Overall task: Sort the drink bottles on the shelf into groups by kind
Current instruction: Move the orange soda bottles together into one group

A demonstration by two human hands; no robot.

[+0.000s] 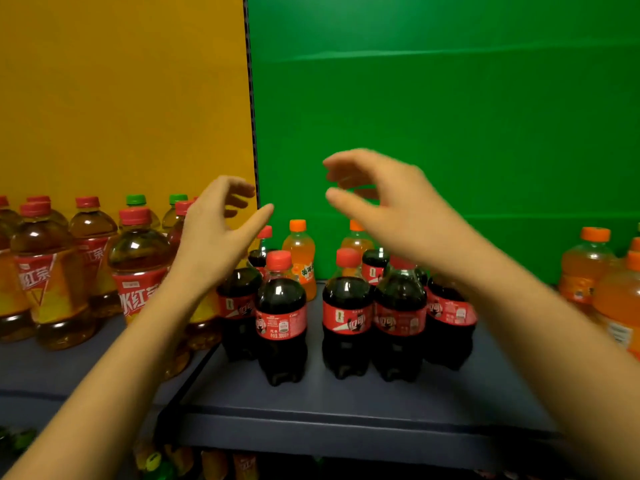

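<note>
Both grips, left (221,223) and right (377,199), spread, empty, above cola bottles (281,317).

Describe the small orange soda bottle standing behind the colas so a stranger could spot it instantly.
Find the green backdrop, then the cluster of dark cola bottles on the shelf below it. Just behind them, under the left hand's thumb, stands the small orange soda bottle: orange cap and bright orange liquid among red-capped black colas.

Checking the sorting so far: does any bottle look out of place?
Yes. Two orange soda bottles stand behind the colas, away from the orange group at right. Nothing is tipped or spilled.
</note>
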